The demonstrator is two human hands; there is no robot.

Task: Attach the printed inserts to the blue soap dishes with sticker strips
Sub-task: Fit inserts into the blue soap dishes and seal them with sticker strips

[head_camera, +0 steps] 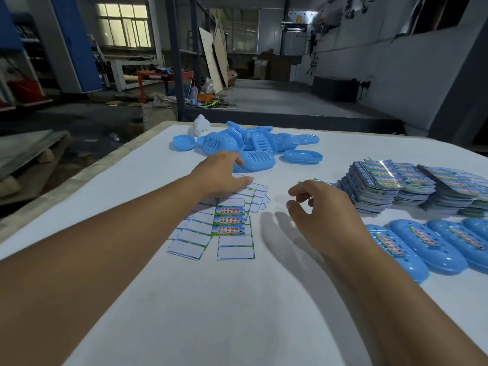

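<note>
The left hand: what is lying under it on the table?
Under the left hand lie sticker sheets, fanned out on the white table; most stickers are peeled off, three printed ones remain. The sheets' far ends are covered by the hand.

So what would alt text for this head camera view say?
A person's left hand presses on sticker strips spread on a white table, right hand hovering empty. Blue soap dishes lie piled beyond; insert stacks sit right.
</note>
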